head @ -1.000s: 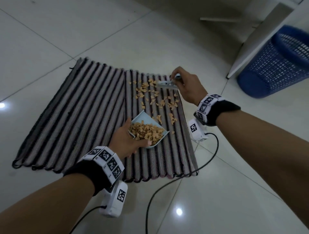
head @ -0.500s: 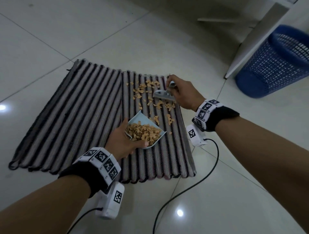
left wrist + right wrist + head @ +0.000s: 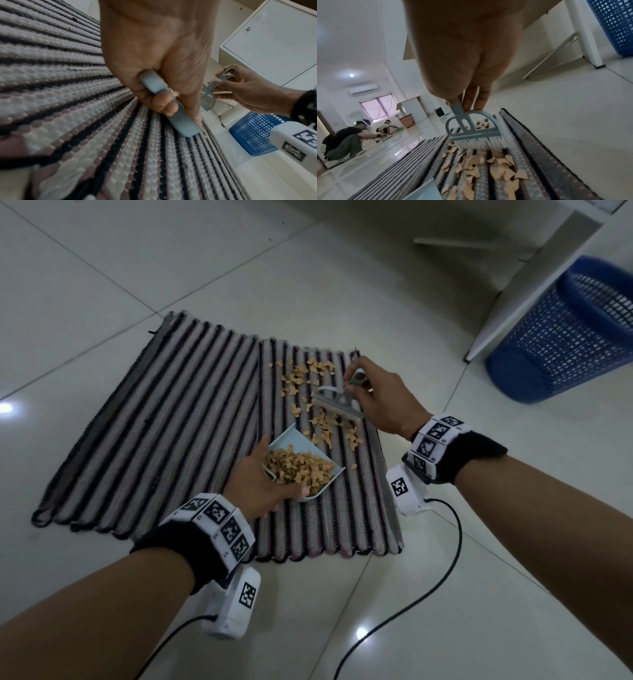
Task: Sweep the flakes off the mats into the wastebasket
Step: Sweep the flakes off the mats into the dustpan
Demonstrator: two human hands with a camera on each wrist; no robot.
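Two striped mats lie side by side on the tiled floor, the left mat (image 3: 154,419) bare and the right mat (image 3: 346,508) strewn with tan flakes (image 3: 305,378). My left hand (image 3: 260,481) grips a light blue dustpan (image 3: 317,457) heaped with flakes, resting on the right mat; its handle (image 3: 154,86) sits in my curled fingers. My right hand (image 3: 380,395) pinches the handle of a small grey brush (image 3: 339,405), whose white bristles (image 3: 479,143) touch the mat behind a pile of flakes (image 3: 488,166). The blue mesh wastebasket (image 3: 568,337) stands at the far right.
A white table leg (image 3: 534,285) slants between the mats and the wastebasket. Black cables (image 3: 442,546) trail across the tiles from both wrist units. In the right wrist view other people (image 3: 346,138) crouch far off by an orange basket (image 3: 406,120).
My right hand has drawn the brush from the mat's far edge toward the dustpan, pushing flakes along. The dustpan in my left hand has stayed in place.
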